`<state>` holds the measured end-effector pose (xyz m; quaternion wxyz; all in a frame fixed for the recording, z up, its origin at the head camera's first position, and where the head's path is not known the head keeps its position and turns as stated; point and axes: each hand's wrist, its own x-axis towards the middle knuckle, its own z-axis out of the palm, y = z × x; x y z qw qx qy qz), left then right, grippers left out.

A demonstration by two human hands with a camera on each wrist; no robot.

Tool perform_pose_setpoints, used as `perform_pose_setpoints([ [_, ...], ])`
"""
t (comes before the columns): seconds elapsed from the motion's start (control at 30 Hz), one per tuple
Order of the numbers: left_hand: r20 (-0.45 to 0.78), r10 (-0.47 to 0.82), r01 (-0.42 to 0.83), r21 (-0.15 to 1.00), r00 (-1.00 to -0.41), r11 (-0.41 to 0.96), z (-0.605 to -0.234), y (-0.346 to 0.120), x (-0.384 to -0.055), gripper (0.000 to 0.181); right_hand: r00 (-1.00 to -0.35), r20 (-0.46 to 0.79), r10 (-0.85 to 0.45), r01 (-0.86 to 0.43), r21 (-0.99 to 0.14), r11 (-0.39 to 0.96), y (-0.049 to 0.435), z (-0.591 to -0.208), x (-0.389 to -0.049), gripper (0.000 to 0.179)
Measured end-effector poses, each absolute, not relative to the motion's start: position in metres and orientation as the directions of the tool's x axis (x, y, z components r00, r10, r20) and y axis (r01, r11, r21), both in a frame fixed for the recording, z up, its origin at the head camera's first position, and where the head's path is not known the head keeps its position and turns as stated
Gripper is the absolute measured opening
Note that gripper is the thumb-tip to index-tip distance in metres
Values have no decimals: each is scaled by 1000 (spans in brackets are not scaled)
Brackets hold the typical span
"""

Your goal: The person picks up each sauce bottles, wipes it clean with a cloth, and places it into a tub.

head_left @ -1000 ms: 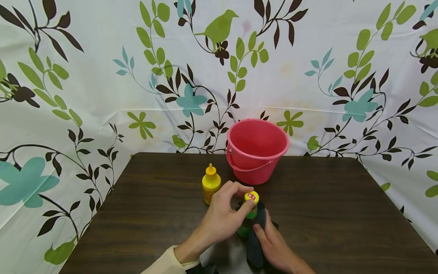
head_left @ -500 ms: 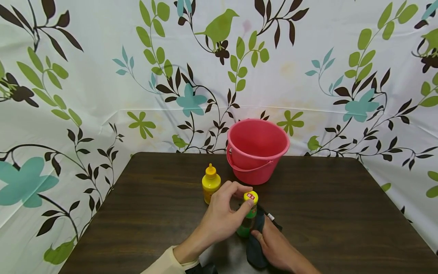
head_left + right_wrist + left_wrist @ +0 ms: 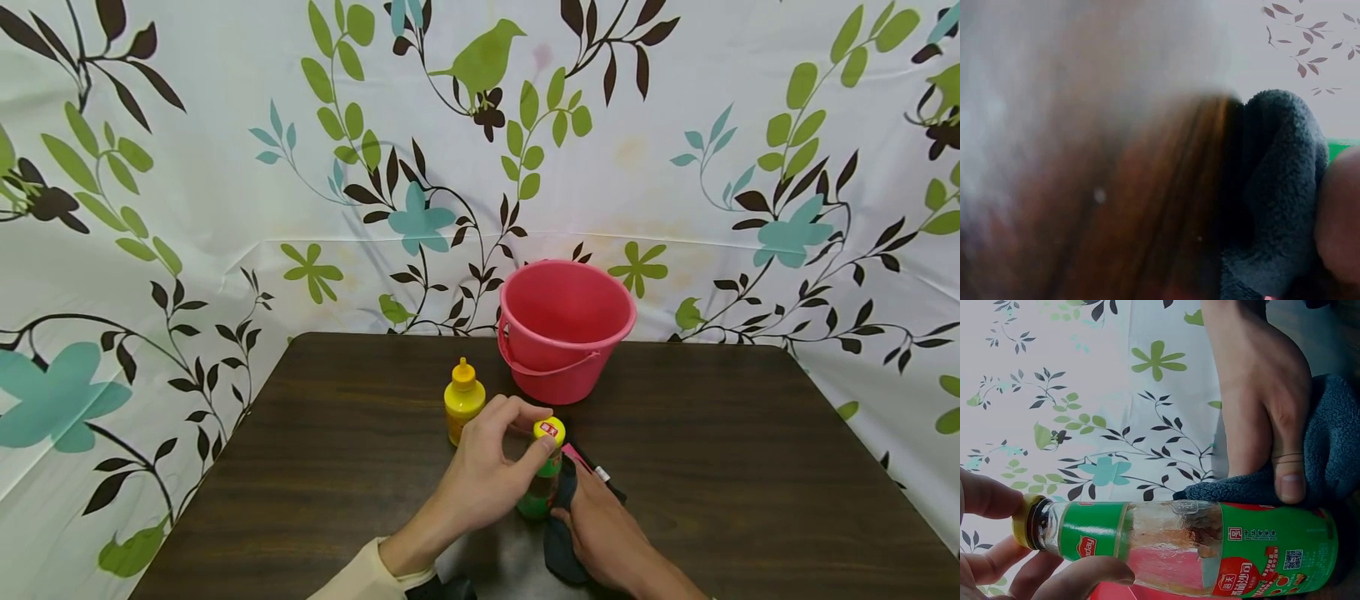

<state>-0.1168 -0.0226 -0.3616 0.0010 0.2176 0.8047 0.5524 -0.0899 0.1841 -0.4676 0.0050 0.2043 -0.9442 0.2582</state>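
Over the last second the person's right grip (image 3: 606, 532) has rolled over, so that its back now faces up where the thumb side showed before. The dark cloth (image 3: 562, 552) it holds has turned along with it, and more of the bottle (image 3: 542, 490) seems uncovered, though hands partly block that view. A pink strip (image 3: 576, 457) and a white tag (image 3: 602, 474) have emerged beyond the knuckles.
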Motion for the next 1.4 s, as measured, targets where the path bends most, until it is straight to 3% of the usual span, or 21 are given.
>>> perform_pose_setpoints([
  [0.27, 219, 366, 333, 900, -904, 282, -360, -22, -118, 26, -916, 95, -390, -353, -651, 671, 187, -467, -92, 48],
  [0.6, 233, 364, 346, 894, -902, 285, -359, -20, -117, 27, -953, -75, -294, -134, -764, 631, 192, -456, -86, 44],
  [0.97, 235, 375, 358, 884, -897, 301, -356, -19, -118, 25, -951, -143, -275, 46, -942, 331, 186, -432, -84, 70],
  [1.17, 259, 364, 376, 877, -894, 299, -358, -19, -118, 23, -954, -141, -264, 83, -972, 219, 183, -416, -86, 58],
  [1.4, 285, 348, 393, 871, -893, 296, -360, -20, -117, 21, -980, -79, -184, 43, -980, 192, 173, -390, -83, 41],
])
